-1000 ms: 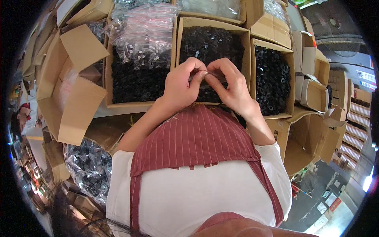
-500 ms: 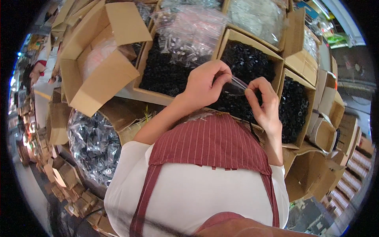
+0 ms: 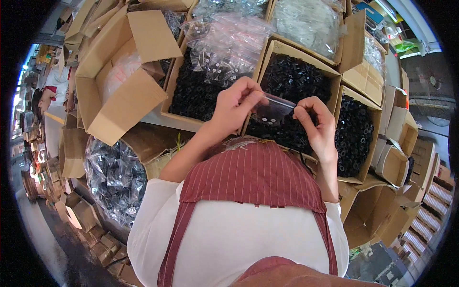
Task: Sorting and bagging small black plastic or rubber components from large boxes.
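The small clear bag [image 3: 273, 111] is above the carton [image 3: 306, 58] of black parts [image 3: 295, 76]. Its long edge runs left to right, right end slightly nearer the apron [image 3: 251, 172]. Left hand [image 3: 235, 103] and right hand [image 3: 319, 125] pinch its opposite ends, fingertips closed

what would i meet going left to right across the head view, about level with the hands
Open brown cardboard box with flaps, left hand, small clear plastic bag, right hand, black ring-shaped parts.

A clear bag [image 3: 273, 114] partly blocks the centre carton [image 3: 306, 58]; rightward, black rings [image 3: 353, 136] lie uncovered.
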Tool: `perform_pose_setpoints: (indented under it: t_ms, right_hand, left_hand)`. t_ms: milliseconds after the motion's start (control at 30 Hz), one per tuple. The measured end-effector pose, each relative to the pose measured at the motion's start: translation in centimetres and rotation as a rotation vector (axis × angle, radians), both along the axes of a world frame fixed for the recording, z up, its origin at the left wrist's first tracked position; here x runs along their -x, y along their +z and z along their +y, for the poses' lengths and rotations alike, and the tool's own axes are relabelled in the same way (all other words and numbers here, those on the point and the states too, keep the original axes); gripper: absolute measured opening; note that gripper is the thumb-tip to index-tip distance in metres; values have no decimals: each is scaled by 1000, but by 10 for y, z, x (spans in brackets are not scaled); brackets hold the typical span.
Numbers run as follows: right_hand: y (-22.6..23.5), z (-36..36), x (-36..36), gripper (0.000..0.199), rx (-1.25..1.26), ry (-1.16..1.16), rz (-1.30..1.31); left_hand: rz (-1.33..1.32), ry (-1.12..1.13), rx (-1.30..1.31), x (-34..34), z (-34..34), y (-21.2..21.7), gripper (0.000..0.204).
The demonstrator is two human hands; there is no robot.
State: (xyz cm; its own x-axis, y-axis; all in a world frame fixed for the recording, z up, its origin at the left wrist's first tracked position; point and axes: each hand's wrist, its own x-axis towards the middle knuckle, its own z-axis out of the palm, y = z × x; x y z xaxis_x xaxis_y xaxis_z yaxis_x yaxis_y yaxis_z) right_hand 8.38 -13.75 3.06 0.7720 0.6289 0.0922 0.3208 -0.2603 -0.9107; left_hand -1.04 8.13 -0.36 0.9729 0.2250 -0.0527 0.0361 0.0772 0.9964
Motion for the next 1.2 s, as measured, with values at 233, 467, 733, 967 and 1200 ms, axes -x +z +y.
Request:
perform_pose_setpoints:
  t_ms: [233,467,733,967,1200]
  right_hand:
    - [-15,-10,-1,23,-129,-2,307]
    - [-28,16,17,54,-51,342,315]
    - [-7,-62,-5,32,-364,-324,679]
    - [-2,-181,43,37,-194,-486,665]
    - [2,-241,84,31,351,-268,644]
  left_hand:
    - [93,143,188,12,25,-13,17]
    - [54,-20,114,9,-2,15,13]
    - [-155,682,-774,24,229,82,23]
    - [529,146,-720,40,372,60,34]
    - [516,-43,-985,53,492,-24,30]
